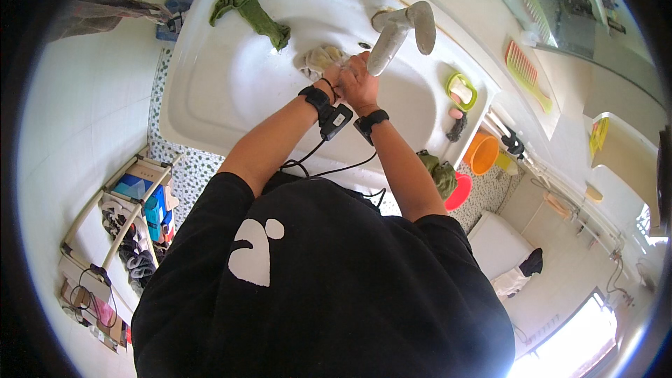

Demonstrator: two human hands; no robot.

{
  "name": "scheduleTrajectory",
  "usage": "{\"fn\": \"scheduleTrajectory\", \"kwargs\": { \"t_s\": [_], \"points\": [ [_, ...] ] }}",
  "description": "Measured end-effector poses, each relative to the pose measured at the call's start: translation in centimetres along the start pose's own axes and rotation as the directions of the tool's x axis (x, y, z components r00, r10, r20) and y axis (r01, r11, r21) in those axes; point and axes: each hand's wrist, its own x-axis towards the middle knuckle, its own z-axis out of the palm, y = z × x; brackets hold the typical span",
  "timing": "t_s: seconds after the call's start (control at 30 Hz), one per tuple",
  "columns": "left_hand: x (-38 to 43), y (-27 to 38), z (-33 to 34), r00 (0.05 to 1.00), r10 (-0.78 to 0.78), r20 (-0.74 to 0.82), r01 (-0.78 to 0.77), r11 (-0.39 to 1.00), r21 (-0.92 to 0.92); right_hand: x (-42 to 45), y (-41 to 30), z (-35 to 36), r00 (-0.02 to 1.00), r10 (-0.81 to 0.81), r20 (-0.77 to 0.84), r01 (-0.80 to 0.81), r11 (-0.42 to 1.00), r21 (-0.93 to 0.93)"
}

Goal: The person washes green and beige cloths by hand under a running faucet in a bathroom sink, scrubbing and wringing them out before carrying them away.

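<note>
A wet, beige-grey cloth [318,61], perhaps a sock, is bunched in the white washbasin [210,100]. My left hand [334,76] grips its right end. Pressed against the left, my right hand [360,84] has its fingers curled over the same end, and the two hide what lies between them. Both are just beside the spout of the metal faucet [389,44]. A green sock-like cloth [254,13] lies crumpled on the basin's upper left side, one end reaching into the bowl. Black straps circle both wrists, with a small wired device near the left one.
Green soap dish [462,92] and a dark scrubber [457,127] sit on the right rim. Dark green cloth [440,174] hangs by a red tub [459,191]; an orange bucket [482,153] stands beyond. A comb [527,71] rests near the mirror. A shoe rack [131,210] stands at left.
</note>
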Motion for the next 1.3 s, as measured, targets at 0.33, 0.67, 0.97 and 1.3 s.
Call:
{"fn": "scheduleTrajectory", "kwargs": {
  "t_s": [0.33,0.67,0.97,1.3],
  "points": [
    [-1.7,-5.3,-2.5,0.882,-0.382,-0.276,0.382,0.923,-0.057,0.4,2.0,-0.2,0.793,0.592,0.146,-0.515,0.522,0.68],
    [-2.1,10.2,-1.1,0.768,-0.601,-0.221,0.062,0.413,-0.908,-3.6,6.5,-6.5,0.845,0.491,0.213,-0.532,0.812,0.241],
    [-5.3,13.8,2.9,0.749,-0.662,-0.039,0.628,0.727,-0.277,-3.6,3.8,-2.3,0.81,0.331,0.485,-0.395,0.918,0.032],
    [-8.4,14.6,-1.8,0.806,-0.516,-0.292,0.546,0.837,0.028,2.4,6.0,0.0,0.872,0.369,0.321,-0.48,0.772,0.416]
  ]
}}
